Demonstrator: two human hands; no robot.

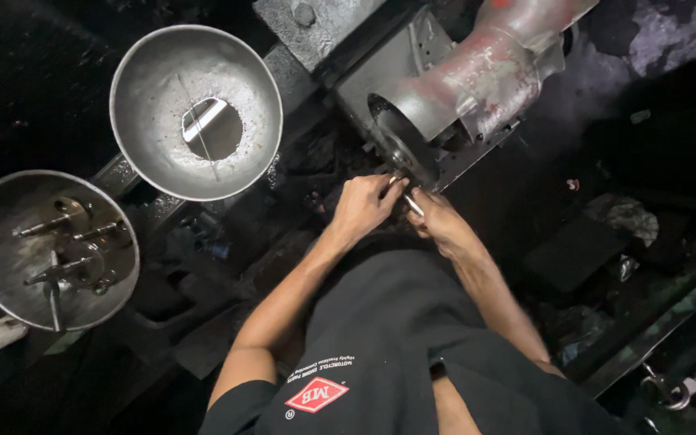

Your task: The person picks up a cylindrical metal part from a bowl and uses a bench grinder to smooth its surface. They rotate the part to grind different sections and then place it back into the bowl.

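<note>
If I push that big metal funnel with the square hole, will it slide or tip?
The funnel looks like thin sheet metal, so probably light and stiff. Its round flared shape would likely rock or roll. The dusty surface may feel slippery.

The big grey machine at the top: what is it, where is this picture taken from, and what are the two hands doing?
The camera sits on the person's head and looks straight down. The grey metal machine, smeared with red, has a round opening. Just below it, the left hand and right hand meet around a small metal rod; which hand grips it is hard to tell. To the left stand two metal funnels: one with a hole in its middle, another holding metal spindles. Everything rests on a dark, grimy workbench.
</note>
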